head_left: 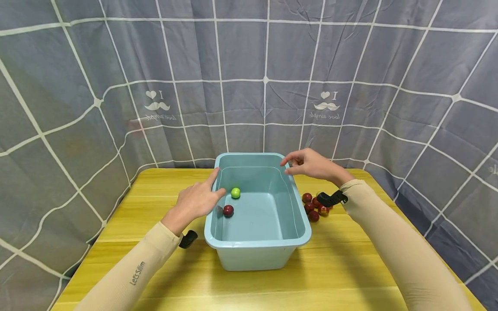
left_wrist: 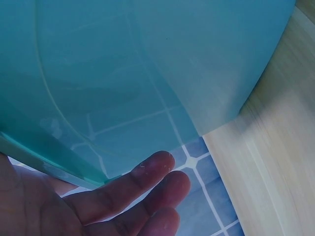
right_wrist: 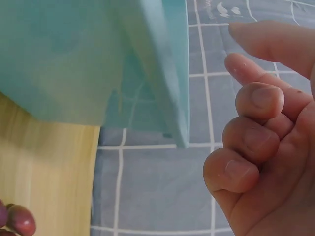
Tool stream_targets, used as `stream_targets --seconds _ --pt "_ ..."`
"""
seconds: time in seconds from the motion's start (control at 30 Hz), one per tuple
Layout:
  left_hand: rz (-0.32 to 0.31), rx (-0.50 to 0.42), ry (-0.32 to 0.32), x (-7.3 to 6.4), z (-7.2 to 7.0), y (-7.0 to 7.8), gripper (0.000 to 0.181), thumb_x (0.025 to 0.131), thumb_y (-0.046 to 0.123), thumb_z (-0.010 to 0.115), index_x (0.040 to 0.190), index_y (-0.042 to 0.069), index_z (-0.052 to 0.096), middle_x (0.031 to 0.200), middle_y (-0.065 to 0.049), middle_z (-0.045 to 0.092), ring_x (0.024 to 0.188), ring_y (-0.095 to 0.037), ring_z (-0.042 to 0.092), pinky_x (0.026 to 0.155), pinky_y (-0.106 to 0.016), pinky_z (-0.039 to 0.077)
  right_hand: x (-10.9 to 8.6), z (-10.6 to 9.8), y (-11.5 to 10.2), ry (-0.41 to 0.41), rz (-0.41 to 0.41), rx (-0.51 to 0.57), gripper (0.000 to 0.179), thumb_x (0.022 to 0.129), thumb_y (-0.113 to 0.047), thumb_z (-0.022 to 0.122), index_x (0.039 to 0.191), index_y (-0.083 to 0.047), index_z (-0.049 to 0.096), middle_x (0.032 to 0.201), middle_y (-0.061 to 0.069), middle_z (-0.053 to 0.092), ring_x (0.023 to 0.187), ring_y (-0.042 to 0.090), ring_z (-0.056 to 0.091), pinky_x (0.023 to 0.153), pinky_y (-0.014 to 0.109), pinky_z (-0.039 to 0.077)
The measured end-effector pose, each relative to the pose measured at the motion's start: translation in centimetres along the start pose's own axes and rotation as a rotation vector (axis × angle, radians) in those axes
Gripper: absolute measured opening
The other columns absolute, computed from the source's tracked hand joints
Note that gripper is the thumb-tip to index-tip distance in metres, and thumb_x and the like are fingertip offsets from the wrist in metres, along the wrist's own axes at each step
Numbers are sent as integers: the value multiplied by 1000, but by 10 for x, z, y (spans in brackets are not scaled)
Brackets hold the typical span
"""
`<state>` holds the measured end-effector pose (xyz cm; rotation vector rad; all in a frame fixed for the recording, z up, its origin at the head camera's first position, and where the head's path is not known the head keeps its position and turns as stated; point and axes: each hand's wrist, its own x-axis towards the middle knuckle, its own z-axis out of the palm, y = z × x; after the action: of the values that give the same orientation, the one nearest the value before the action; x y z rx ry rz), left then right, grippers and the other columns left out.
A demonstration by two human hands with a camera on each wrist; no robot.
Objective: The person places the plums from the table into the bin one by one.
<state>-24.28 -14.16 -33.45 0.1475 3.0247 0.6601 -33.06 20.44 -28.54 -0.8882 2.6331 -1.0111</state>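
Note:
A light blue plastic basin (head_left: 258, 244) stands upright on the table. Inside it, toward the left wall, lie a small green round fruit (head_left: 235, 193) and a dark red round fruit (head_left: 228, 211). My left hand (head_left: 198, 198) is at the basin's left rim, thumb reaching over the inside and index finger stretched along the rim. In the left wrist view its other fingers (left_wrist: 165, 189) extend loosely outside the wall. Over the right rim hovers my right hand (head_left: 311, 165), holding nothing. Its thumb and index finger are apart; the other fingers (right_wrist: 246, 152) bend loosely.
Several red round fruits (head_left: 308, 207) are clustered on the table right of the basin, partly behind the right wrist's black band (head_left: 330, 198). The yellow wood-grain table (head_left: 175, 268) ends at a grey checked curtain (head_left: 245, 103) behind and at both sides.

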Motion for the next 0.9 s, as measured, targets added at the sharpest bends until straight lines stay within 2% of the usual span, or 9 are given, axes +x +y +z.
stream_targets --seconds 0.3,0.43,0.63,0.9 --pt "-5 2 -5 1 1 0 79 95 55 40 164 31 10 74 -9 56 64 -25 55 52 -37 40 -30 -2 17 70 36 86 31 93 -29 72 121 -15 71 77 6 52 66 17 44 66 30 39" --pt "-7 -2 -9 2 2 -1 79 95 55 40 164 31 9 74 -8 56 63 -25 55 51 -37 40 -44 -3 27 85 39 113 29 94 -28 71 120 -15 70 80 7 51 67 16 44 65 30 40" --pt "2 -11 -6 2 1 0 79 95 56 40 164 30 9 75 -9 57 64 -25 56 51 -37 40 -63 -5 43 150 59 147 32 94 -26 71 122 -12 68 79 5 52 65 16 44 61 31 41" --pt "-1 6 3 3 3 -2 78 95 56 39 164 32 10 97 -9 65 75 -25 59 55 -38 42 -83 -5 66 163 106 267 39 95 -26 70 128 -8 65 75 5 51 62 20 42 57 33 40"
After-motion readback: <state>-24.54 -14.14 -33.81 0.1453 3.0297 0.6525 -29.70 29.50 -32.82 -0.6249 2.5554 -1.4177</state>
